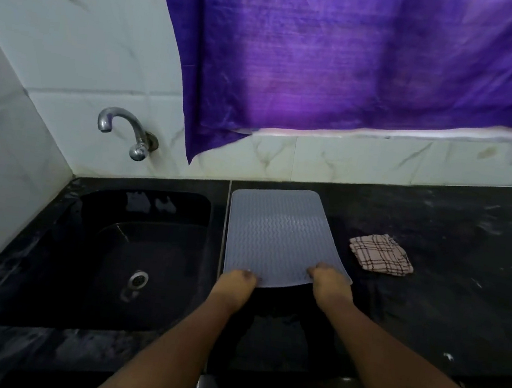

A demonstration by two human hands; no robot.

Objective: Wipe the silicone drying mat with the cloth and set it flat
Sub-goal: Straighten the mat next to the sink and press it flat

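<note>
A grey ribbed silicone drying mat lies on the black counter, just right of the sink, its far edge close to the tiled wall. My left hand pinches the mat's near left corner. My right hand grips the near right corner. The near edge of the mat looks slightly lifted between the two hands. A folded checked cloth, pink with dark lines, rests on the counter to the right of the mat, apart from it and from both hands.
A black sink with a metal drain sits to the left of the mat. A chrome tap sticks out of the tiled wall above it. A purple curtain hangs behind the counter.
</note>
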